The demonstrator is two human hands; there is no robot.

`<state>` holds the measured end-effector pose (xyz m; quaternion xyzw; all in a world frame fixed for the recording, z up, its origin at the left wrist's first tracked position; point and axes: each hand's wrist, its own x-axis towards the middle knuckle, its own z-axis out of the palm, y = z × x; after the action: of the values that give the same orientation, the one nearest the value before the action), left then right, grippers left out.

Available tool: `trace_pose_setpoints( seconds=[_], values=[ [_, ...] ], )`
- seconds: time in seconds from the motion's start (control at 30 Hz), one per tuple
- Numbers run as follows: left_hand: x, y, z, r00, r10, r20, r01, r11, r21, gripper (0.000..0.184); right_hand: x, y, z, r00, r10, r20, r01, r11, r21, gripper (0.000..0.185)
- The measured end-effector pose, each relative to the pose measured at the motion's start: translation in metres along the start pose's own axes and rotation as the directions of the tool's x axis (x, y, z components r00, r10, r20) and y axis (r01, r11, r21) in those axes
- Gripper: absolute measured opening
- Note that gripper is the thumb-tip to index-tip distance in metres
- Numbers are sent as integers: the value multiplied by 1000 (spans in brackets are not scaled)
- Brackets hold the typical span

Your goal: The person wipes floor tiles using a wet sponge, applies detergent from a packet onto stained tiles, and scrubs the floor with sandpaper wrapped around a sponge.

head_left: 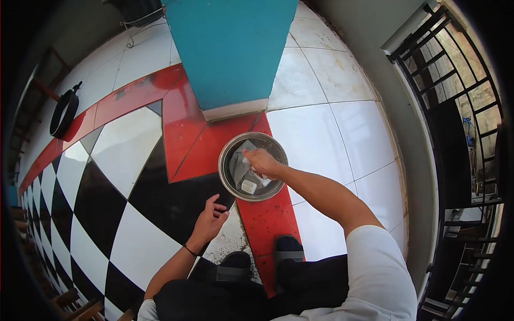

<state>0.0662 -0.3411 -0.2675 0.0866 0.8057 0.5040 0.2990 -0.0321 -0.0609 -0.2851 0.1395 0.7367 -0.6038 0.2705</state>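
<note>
A round metal basin (221, 174) stands on the tiled floor in front of me, holding what looks like water. My right hand (261, 162) reaches into it, fingers closed on a pale grey cloth (242, 160) bunched inside the basin. Near the cloth's lower end lies a small whitish block (248, 186), perhaps soap. My left hand (210, 219) hovers to the lower left of the basin, fingers apart and nothing in them. A dark band circles the left wrist.
Beyond the basin rises a teal pillar (230, 53). My sandalled feet (288, 249) are close below it. Black, white and red tiles (273, 219) cover the floor. A dark ring-shaped object (64, 113) is at the far left, and a barred metal gate (455, 80) at the right.
</note>
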Motion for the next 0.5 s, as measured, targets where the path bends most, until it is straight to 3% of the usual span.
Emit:
trace_pose_setpoints(
  seconds=[0.07, 0.13, 0.23, 0.27, 0.3, 0.37, 0.5],
  values=[
    [-3, 3, -6, 1000, -5, 12, 4, 999, 48, 67, -1, 6, 0, 987, -155, 50, 162, 970, -180, 51],
    [-7, 9, -15, 999, -15, 35, 11, 995, 99, 67, 0, 11, -1, 945, -302, 128, 327, 851, -411, 46],
    [-11, 33, -34, 995, -52, 88, 33, 978, 204, 69, 13, 23, 0, 863, -390, 321, 479, 433, -763, 36],
    [-13, 40, -42, 994, -47, 98, 21, 968, 248, 69, -15, 0, -4, 907, -377, 187, 406, 668, -623, 49],
    [-15, 49, -49, 994, -44, 105, 11, 956, 292, 70, -13, 7, -3, 920, -365, 146, 378, 719, -584, 50],
    [-18, 73, -64, 993, -31, 117, -21, 908, 418, 74, 2, 30, 4, 939, -335, 74, 327, 807, -492, 52],
    [-22, 144, -86, 977, 0, 211, -138, 757, 639, 75, -6, 37, 6, 958, -273, 91, 282, 830, -480, 49]
  ],
)
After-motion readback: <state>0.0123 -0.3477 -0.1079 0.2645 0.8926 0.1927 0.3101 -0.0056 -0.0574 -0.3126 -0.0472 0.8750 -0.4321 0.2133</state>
